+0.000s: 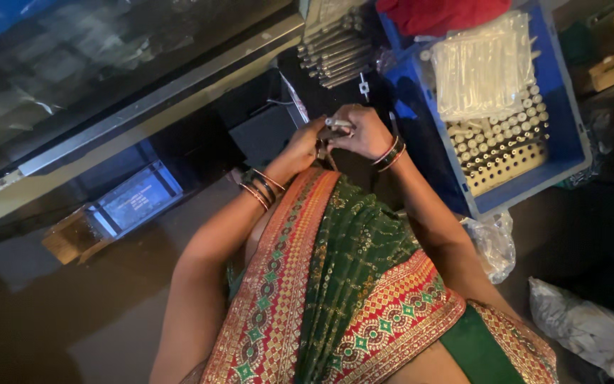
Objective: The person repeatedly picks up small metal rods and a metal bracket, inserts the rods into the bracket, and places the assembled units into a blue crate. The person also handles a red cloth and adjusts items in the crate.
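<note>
Both hands meet in front of my chest above a dark work surface. My right hand (364, 131) is closed around a small silver metal cylinder (337, 124) whose end sticks out toward the left. Fingers of my left hand (303, 142) pinch the same small piece from the other side; what lies between the fingers is mostly hidden. Bangles circle both wrists. A green, red and gold patterned cloth (342, 284) drapes over my body below the hands.
A blue crate (566, 135) at the right holds a perforated board of upright small tubes and a clear bag of parts (485, 64). A row of metal rods (335, 50) lies beyond the hands. A long metal-edged bench (151, 99) runs at the left. Crumpled plastic bags (584, 323) lie lower right.
</note>
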